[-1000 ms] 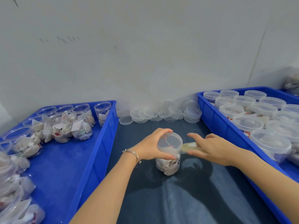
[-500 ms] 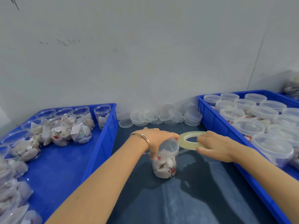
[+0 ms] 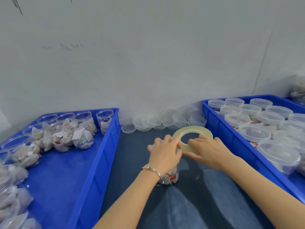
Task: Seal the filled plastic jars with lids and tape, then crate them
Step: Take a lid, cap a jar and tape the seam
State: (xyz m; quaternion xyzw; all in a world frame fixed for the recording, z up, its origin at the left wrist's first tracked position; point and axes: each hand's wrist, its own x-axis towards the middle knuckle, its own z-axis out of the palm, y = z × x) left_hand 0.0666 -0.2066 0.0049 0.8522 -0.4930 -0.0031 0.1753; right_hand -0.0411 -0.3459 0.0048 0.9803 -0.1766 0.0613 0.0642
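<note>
One clear plastic jar filled with white sachets (image 3: 170,176) is found standing on the dark blue cloth-covered surface (image 3: 189,204) between the two crates, and is judged to be at the taping stage. Its top is covered by the left hand (image 3: 164,154), whose fingers are curled down over the lid and upper wall in a hold; the lid itself is hidden beneath that hand, so its seating cannot be confirmed. A flat ring of pale yellowish transparent tape (image 3: 192,137) is held level beside the jar top by the right hand (image 3: 208,150), the fingers being closed on the near edge of the roll. Whether a strip already runs from roll to jar cannot be told. The blue plastic crate on the right (image 3: 231,138) is seen to carry many lidded jars (image 3: 254,133) packed close together, and this portion is judged as done. The blue plastic crate on the left (image 3: 105,146) is seen to carry a group of filled, open-topped jars (image 3: 79,134), none lidded; these are judged outstanding. A row of loose clear round lids (image 3: 155,121) is stacked against the wall behind the work area. The task is assessed as well advanced but unfinished.
</note>
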